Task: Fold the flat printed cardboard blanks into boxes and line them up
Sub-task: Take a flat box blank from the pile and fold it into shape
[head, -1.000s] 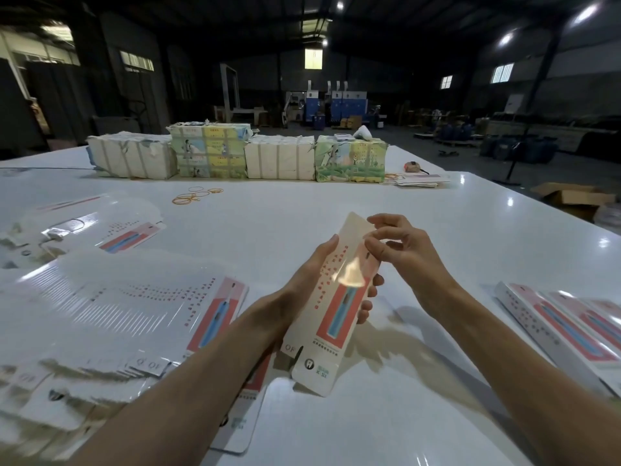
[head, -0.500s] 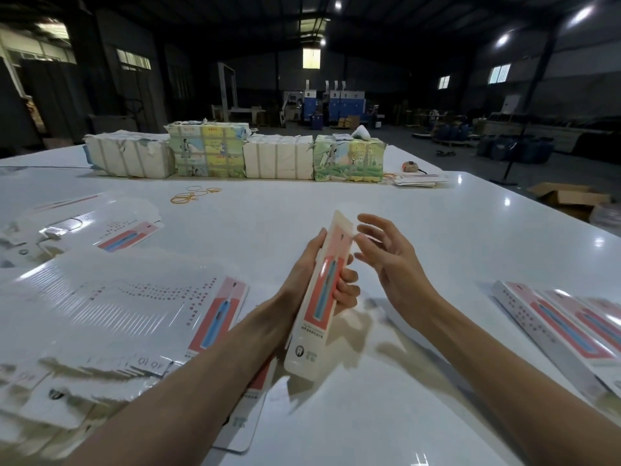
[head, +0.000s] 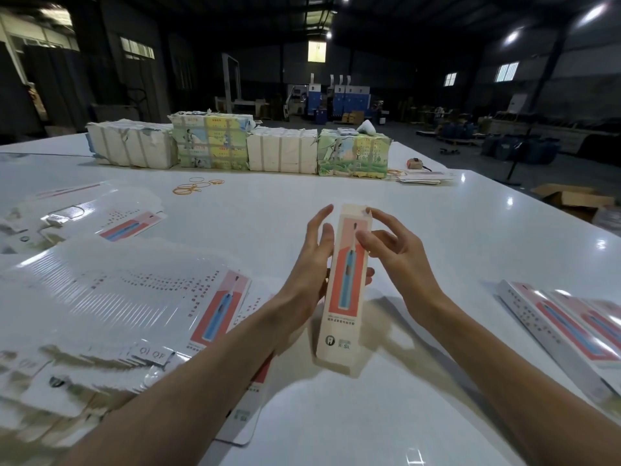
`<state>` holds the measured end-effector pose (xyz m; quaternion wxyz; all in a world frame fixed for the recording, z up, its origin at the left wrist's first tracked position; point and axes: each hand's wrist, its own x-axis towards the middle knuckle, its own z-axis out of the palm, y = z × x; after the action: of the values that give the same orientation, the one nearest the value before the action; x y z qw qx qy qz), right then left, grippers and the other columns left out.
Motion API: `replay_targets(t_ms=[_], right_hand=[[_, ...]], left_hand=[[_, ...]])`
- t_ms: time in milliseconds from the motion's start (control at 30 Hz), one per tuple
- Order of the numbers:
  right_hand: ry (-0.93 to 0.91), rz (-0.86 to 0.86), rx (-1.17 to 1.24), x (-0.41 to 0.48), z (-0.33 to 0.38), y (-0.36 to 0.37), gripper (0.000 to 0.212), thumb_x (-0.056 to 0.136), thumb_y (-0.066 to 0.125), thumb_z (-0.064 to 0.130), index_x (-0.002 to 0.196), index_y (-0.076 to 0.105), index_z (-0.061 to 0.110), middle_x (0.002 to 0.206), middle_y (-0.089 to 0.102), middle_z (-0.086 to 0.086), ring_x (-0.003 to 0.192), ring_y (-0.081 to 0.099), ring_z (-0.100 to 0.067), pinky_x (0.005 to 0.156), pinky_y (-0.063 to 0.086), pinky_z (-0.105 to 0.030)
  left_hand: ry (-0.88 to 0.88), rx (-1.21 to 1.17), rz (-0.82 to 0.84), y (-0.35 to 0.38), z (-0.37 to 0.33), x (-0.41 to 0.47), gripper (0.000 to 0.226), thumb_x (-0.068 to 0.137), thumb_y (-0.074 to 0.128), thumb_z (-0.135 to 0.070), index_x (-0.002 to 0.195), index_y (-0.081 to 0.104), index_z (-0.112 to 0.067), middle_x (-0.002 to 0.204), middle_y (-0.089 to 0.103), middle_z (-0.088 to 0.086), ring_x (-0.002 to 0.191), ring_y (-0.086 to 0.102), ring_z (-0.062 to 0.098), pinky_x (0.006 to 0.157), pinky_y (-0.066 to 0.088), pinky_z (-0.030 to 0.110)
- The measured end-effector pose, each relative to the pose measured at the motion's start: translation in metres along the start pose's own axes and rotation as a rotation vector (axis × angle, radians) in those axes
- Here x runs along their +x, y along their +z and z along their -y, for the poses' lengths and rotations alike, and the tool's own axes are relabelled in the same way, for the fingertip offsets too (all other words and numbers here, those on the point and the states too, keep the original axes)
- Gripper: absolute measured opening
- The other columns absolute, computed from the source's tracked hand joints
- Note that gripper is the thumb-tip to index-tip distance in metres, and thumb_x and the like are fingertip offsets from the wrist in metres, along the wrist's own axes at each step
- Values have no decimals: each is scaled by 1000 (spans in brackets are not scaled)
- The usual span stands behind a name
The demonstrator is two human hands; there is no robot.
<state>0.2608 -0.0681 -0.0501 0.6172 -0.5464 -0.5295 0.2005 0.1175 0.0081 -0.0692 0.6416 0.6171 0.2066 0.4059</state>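
Observation:
A long, narrow printed box, cream with a red panel and a blue toothbrush picture, stands nearly upright above the white table. My left hand holds it from the left, with fingertips showing behind its right edge. My right hand grips its upper part, thumb on the front face and index finger at the top right corner. A fanned pile of flat blanks lies at the left. Folded boxes lie side by side at the right edge.
Wrapped bundles of paper stock line the table's far side. Loose rubber bands lie in front of them, and more blanks sit at the far left. An open brown carton stands on the floor beyond the right edge.
The blank has gone from a flat, tilted sheet to a squared-up box held more upright. My right hand has come back onto its top end.

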Motion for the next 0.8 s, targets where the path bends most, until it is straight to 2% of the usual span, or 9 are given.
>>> replay_targets(t_ms=[67,133,233,333,400,467,633,733,800], right_hand=[[7,15,-10,2,0,-2,49,98,68,43,145,56,36,102,79,9,102,76,-14,82,61,-29],[27,33,-21,2,0,-3,53,98,67,44,149,53,37,104,77,15,102,75,-10,69,63,-26],[36,73,-56,1,-2,-2,64,95,68,47,155,44,39,105,73,21,105,72,-2,66,64,-26],[12,103,-35,-1,-1,-1,69,94,72,46,155,41,43,108,72,20,105,73,-4,64,62,-26],[3,112,-21,0,-1,0,57,95,73,42,147,50,44,109,72,15,102,75,-9,66,63,-29],[20,135,4,1,-2,0,42,97,73,37,135,58,41,107,72,12,100,76,-14,67,64,-30],[79,205,28,0,-8,-2,18,101,69,31,117,62,35,105,71,7,103,75,-14,67,63,-30],[100,226,16,-1,-11,-2,12,101,67,30,113,64,31,106,72,-4,99,76,-17,70,63,-29],[86,215,3,0,-11,-2,16,105,62,37,118,66,28,107,74,-5,100,76,-19,78,64,-32]], left_hand=[[-6,45,89,6,-4,-4,54,100,59,-57,140,28,-74,138,61,-6,103,78,27,82,65,47],[-16,142,133,11,-3,-7,87,84,80,-48,136,16,-78,142,48,-14,110,73,24,83,65,38],[-18,173,125,11,-1,-7,115,71,88,-36,147,9,-69,145,45,-10,116,68,25,86,65,37],[-3,172,74,9,-7,-8,112,67,85,-32,146,14,-65,139,50,-7,109,69,24,69,62,24],[-7,170,72,9,-8,-10,106,67,83,-27,144,19,-63,132,56,-6,103,71,25,64,59,20],[-25,191,68,9,-8,-12,105,66,81,-24,145,21,-59,126,59,-4,99,73,24,64,59,20],[-62,258,73,5,-4,-11,103,69,85,-21,148,23,-45,116,64,1,89,77,14,67,61,24],[-90,310,47,6,3,-8,91,83,86,-15,143,23,-43,115,63,2,84,77,12,66,61,22],[-85,329,20,7,5,-5,88,83,87,-20,138,24,-44,112,62,0,82,76,5,61,58,18]])
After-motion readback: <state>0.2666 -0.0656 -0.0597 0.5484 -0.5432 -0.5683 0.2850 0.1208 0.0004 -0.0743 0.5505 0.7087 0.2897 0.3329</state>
